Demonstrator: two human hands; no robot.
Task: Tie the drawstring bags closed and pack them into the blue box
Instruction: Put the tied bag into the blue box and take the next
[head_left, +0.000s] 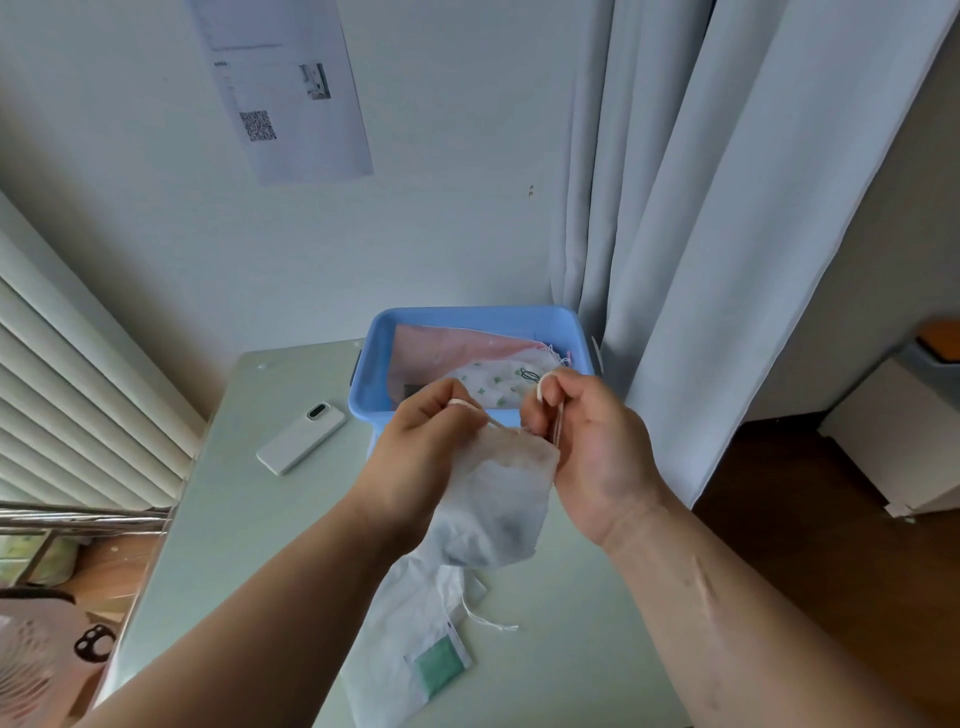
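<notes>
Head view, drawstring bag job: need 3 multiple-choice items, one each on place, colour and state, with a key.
1. Where does the white phone lie?
A) on the table, left of the blue box
B) inside the box
C) on the floor

2. What colour is the patch on the flat bag lying on the table?
A) red
B) green
C) yellow

3. How is the held white bag supported?
A) it rests in the box
B) it lies on the phone
C) the left hand and right hand hold it up

Key: 1 A, the phone sits on the tabletop beside the box's left wall. 2 B, the patch near that bag's lower edge is green. 3 C, both hands pinch at its mouth and its body hangs above the table.
</notes>
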